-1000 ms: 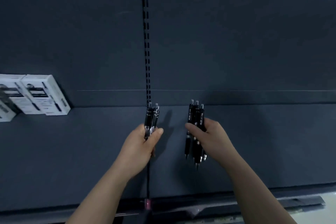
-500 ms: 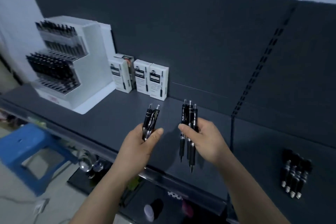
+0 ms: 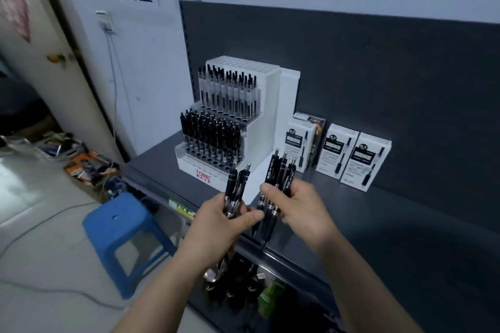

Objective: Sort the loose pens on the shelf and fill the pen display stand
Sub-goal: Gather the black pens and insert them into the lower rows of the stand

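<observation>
My left hand grips two black pens, click ends up. My right hand holds three black pens upright, tips hanging below the fingers. Both hands hover over the front edge of the dark shelf, close together. Beyond them stands the white tiered pen display stand. Its lower tier is packed with black pens, its upper tier with clear-barrelled pens, and the front row of holes shows empty.
Several white pen boxes stand to the right of the stand against the dark back panel. A blue stool sits on the floor at left, with clutter and cables beyond. Items lie on a lower shelf under my arms.
My view has swung left, bringing the display stand and pen boxes to the centre. Both hands keep their pens and have drawn closer together. The loose pens at right have left the view.
</observation>
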`<state>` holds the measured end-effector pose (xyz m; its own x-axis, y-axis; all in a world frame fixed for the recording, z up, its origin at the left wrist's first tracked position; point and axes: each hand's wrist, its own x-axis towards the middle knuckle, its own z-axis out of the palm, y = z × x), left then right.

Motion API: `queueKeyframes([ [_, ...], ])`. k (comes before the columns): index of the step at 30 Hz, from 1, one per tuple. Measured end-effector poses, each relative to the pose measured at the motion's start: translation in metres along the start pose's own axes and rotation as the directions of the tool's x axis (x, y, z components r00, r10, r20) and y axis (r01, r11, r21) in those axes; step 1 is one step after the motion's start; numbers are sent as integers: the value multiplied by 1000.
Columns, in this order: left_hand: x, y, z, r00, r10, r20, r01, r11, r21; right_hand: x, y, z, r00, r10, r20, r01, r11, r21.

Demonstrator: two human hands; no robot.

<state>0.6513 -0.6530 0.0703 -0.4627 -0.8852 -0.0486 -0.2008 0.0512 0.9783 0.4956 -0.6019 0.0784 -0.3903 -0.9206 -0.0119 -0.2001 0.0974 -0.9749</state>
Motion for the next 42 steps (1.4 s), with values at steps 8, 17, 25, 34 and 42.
queueKeyframes([
  [8,41,-17,-48,996,-28,90,35,996,-81,46,-8,58,996,79,45,-80,996,27],
  [17,89,-28,-71,971,-62,230,94,987,-132,87,-7,72,999,4,47,-7,999,49],
  [25,108,-38,-90,913,-95,396,167,974,-151,96,-11,86,998,26,55,-23,998,-55],
  [34,132,-33,-120,962,-55,268,61,998,-16,91,-18,97,968,118,-221,-75,978,195],
  [42,150,-41,-152,989,17,148,-22,999,37,99,-27,90,850,-79,-521,-36,978,-206],
])
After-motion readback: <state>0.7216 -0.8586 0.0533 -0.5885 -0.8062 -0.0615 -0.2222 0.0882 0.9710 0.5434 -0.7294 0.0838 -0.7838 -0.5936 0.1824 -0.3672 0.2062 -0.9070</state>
